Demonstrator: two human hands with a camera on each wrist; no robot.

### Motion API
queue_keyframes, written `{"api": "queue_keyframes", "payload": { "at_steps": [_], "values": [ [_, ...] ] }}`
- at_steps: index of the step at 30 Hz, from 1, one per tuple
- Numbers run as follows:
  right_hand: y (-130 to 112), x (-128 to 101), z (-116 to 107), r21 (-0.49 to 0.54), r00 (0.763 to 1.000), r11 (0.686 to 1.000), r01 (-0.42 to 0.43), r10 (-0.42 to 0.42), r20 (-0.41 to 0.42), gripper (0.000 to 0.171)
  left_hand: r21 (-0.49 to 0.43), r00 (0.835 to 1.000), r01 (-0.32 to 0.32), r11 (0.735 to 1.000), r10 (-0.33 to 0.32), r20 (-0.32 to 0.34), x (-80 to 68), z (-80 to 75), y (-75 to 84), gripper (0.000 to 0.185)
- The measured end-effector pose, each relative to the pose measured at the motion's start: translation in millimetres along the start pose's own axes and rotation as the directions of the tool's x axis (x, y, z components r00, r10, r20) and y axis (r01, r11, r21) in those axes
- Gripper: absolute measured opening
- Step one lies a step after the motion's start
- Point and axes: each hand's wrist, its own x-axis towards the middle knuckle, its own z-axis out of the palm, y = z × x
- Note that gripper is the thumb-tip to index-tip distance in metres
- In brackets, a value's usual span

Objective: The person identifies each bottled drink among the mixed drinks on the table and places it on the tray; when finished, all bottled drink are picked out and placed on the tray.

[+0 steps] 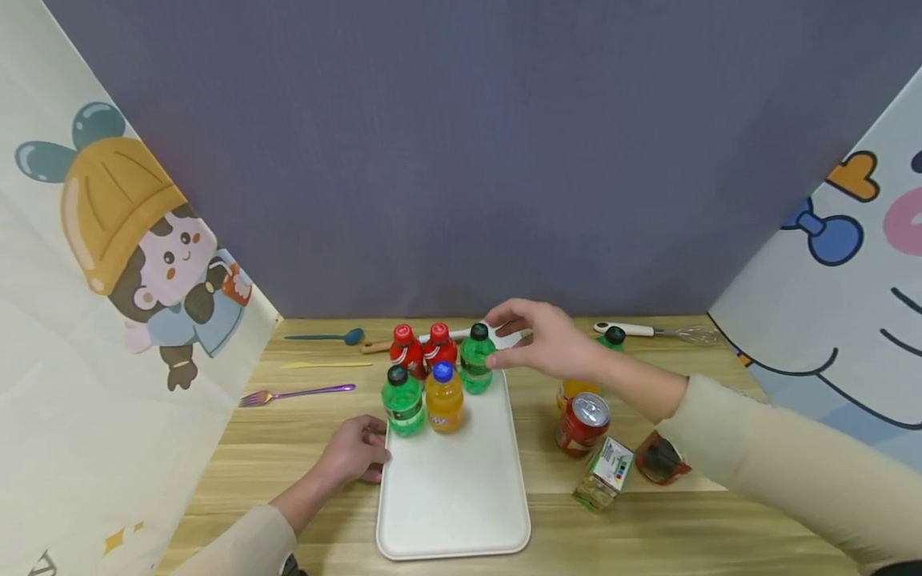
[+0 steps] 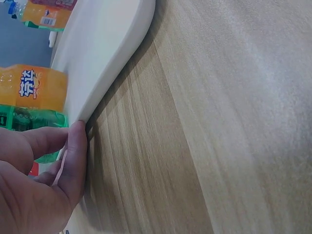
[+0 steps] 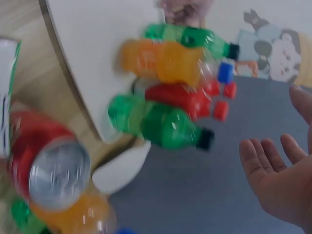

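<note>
On the white tray (image 1: 454, 504) stand two red-capped bottles (image 1: 407, 352), an orange soda bottle with a blue cap (image 1: 444, 400) and two green bottles with black caps. My left hand (image 1: 354, 450) pinches the tray's left rim, beside the nearer green bottle (image 1: 403, 404); the left wrist view shows its fingers (image 2: 75, 156) at the edge. My right hand (image 1: 543, 338) is by the farther green bottle (image 1: 476, 360) at the tray's back right corner. In the right wrist view its fingers are spread, apart from that bottle (image 3: 161, 124).
Right of the tray stand a red can (image 1: 582, 424), a small carton (image 1: 605, 474), a dark-and-red item (image 1: 661, 458), an orange bottle (image 1: 576, 390) and another green bottle (image 1: 612, 338). A whisk (image 1: 663, 331) lies behind. A fork (image 1: 295, 394), yellow knife (image 1: 324, 365) and blue spoon (image 1: 331, 337) lie left.
</note>
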Motion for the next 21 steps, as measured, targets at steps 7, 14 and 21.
{"api": "queue_keyframes", "payload": {
  "at_steps": [7,14,21],
  "values": [
    [16,-23,-45,-0.111,0.992,0.992,-0.059,0.046,-0.122,0.057,-0.006,1.000,-0.009,1.000,0.009,-0.001,-0.4,2.3,-2.5,0.049],
    [46,-48,-75,-0.147,0.972,0.981,-0.130,0.096,-0.216,0.061,-0.006,1.000,-0.008,1.000,0.008,0.002,1.4,1.7,-2.5,0.050],
    [77,-63,-93,-0.136,0.944,0.960,-0.246,0.206,-0.259,0.073,0.009,1.000,0.001,1.000,-0.001,0.000,1.6,0.6,-2.1,0.050]
  ]
}}
